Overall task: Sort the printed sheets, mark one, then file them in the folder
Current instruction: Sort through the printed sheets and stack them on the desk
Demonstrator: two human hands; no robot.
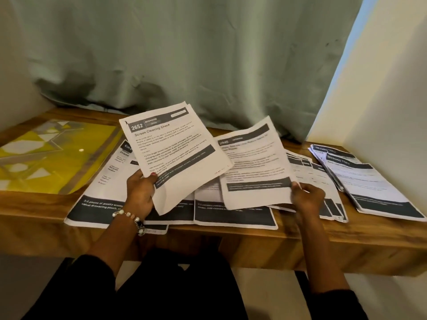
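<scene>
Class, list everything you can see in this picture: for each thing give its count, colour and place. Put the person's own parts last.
Folder: one, yellow with grey and white shapes, flat at the table's left end.
Raised sheets: two, white with dark bands; sheet 2652 on the left, second sheet on the right.
Loose sheets: several, overlapping mid-table.
Stacked sheets: one fanned pile, table's right end.
Table: one, brown wood.
Curtain: one, grey-green, behind.
Bracelet: one, beaded, left wrist.
Left hand: grips sheet 2652.
Right hand: grips the second sheet.
</scene>
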